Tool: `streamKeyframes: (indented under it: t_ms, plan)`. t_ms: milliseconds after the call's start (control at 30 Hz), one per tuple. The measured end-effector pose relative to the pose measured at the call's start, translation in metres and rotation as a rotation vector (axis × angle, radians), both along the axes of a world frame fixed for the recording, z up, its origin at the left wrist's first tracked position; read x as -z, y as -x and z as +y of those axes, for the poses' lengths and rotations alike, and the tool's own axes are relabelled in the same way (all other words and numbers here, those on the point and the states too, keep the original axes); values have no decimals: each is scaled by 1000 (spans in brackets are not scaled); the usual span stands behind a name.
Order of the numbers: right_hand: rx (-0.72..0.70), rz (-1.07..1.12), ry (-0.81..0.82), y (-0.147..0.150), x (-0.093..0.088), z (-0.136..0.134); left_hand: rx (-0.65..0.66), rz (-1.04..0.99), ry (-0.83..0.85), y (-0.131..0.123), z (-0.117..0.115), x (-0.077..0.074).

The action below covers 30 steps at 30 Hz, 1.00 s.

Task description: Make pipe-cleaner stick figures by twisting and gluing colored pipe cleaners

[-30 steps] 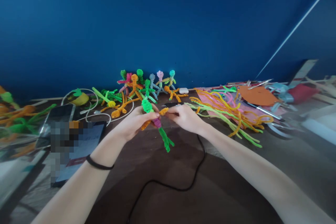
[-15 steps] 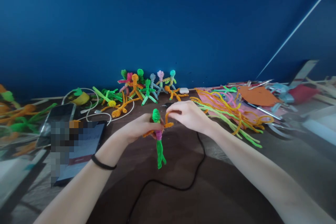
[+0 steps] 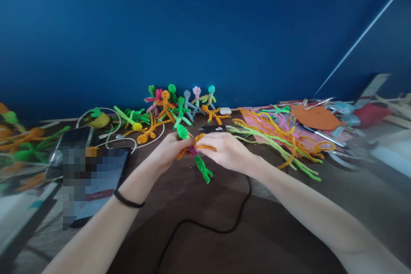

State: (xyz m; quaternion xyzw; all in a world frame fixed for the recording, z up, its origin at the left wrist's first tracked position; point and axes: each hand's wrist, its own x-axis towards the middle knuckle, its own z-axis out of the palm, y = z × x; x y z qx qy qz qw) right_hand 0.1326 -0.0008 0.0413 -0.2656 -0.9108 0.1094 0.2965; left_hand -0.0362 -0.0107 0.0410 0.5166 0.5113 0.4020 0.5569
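Between my hands is a pipe cleaner figure (image 3: pixel 202 168) with a coiled green head, a pink middle, orange arms and green legs. My left hand (image 3: pixel 169 149) is closed around its upper body, just under the head, and wears a dark band on the wrist. From the other side my right hand (image 3: pixel 224 149) pinches the orange pipe cleaner arm (image 3: pixel 199 140), which bends over near the pink middle. The fingertips of both hands are partly hidden behind the figure. The figure is held above the table, tilted, with its legs pointing down and right.
Several finished pipe cleaner figures (image 3: pixel 181 109) stand along the blue wall (image 3: pixel 205 25). Loose pipe cleaners (image 3: pixel 282 141) lie at the right beside an orange sheet (image 3: pixel 316 116). A tablet (image 3: pixel 99 188) and a phone (image 3: pixel 72 145) are on the left. A black cable (image 3: pixel 208 227) curves across the front.
The figure has tilted, its head going left and up and its legs swinging right. My right hand has moved left and down against it, and the orange arm is now folded closer to the body.
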Motion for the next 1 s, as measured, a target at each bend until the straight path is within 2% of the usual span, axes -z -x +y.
streamKeyframes:
  t_ms: [233, 500, 800, 1000]
  plan:
    - [22, 117, 224, -6, -1, 3, -41, -32, -79, 1, 0, -5]
    - [-20, 208, 535, -9, -8, 3, 28, -31, -77, 1, -3, -9]
    - [-46, 132, 666, -10, -3, 15, 93, 6, -157, 2, -4, -12]
    - [22, 105, 637, -15, -1, 20, 83, 158, -168, -2, -7, -14]
